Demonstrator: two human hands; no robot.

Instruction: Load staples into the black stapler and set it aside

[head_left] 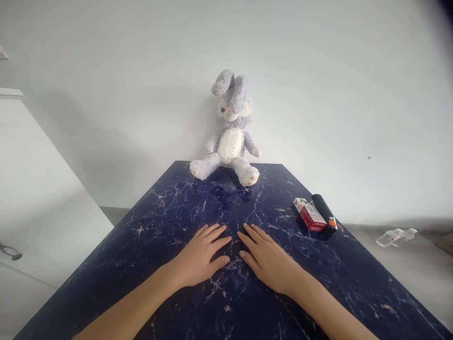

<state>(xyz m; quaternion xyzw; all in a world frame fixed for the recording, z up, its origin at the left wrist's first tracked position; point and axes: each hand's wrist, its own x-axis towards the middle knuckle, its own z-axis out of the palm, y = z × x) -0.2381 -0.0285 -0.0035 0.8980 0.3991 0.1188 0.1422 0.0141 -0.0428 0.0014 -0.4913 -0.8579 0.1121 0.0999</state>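
My left hand (203, 255) lies flat on a dark blue, marble-patterned table (226, 311), fingers spread and holding nothing. Beside it my right hand (267, 257) rests palm down the same way, a small gap between the two. At the far end of the table a grey plush rabbit (231, 144) sits upright against the wall, legs apart, one long ear hanging over its face. To the right of my right hand lies a red and white box (310, 215). A black cylinder with an orange mark (322, 210) lies right behind the box, near the table's right edge.
A pale wall (318, 94) stands behind the table. On the left is a white cabinet (38, 189) with a dark ring-like handle (12, 252). Clear plastic bottles (394, 237) lie on the floor to the right.
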